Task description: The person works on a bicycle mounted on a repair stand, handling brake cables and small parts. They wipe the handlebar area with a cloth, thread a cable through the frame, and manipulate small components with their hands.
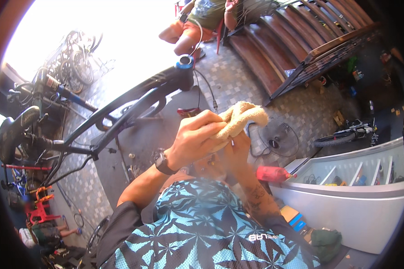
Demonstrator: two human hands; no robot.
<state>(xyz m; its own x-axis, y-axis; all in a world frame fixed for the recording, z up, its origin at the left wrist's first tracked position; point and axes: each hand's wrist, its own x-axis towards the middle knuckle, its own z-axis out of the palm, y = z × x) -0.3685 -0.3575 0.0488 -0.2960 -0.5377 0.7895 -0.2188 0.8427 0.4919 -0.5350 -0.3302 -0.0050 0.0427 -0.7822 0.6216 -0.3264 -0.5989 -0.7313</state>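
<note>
A cream terry cloth (241,117) is bunched up in front of my chest. My left hand (195,134), with a dark watch on its wrist, pinches the cloth from the left. Under its right part my right hand (236,150) is closed; its fingers are partly hidden and blurred. Beside that hand pokes out a small white tip, and I cannot make out what it belongs to. A black bicycle frame (134,101) with a blue ring at its head tube stands tilted beyond my left forearm, apart from both hands. Its saddle (20,127) is at the far left.
To the right, a long white case with divided compartments (336,195) bears a red bottle (272,174). A fan (278,136) stands on the tiled floor ahead. Brown wooden slats (274,49) rise at the far right. Another person (202,22) sits at the top; bicycles (78,62) stand far left.
</note>
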